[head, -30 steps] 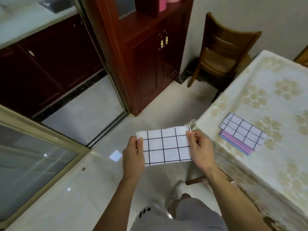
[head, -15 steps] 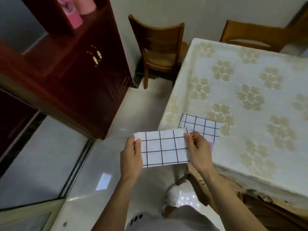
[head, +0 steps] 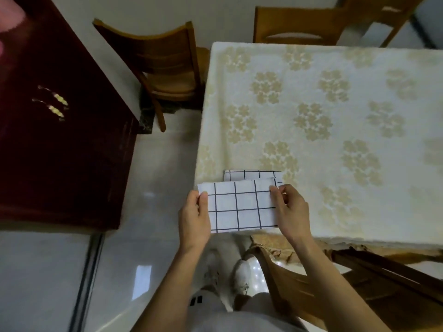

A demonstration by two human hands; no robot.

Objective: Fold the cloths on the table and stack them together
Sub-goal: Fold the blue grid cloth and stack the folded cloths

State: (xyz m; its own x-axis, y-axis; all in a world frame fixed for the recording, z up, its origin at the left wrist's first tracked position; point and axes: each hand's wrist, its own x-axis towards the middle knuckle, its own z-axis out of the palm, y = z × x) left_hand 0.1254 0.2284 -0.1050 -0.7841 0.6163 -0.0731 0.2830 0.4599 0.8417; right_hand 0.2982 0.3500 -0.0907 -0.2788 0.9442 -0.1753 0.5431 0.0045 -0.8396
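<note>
White checked cloth (head: 242,204) pinched between both hands, folded stack (head: 251,174) on table (head: 335,116)

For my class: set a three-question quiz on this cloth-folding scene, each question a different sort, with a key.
1. True or false: both hands hold the grid cloth.
2. Where does the stack lie? A) on a chair B) near the table corner C) on the floor
3. Fill in: the left hand pinches the cloth's ___ edge, the right hand the other.

Key: 1 true; 2 B; 3 left.
</note>
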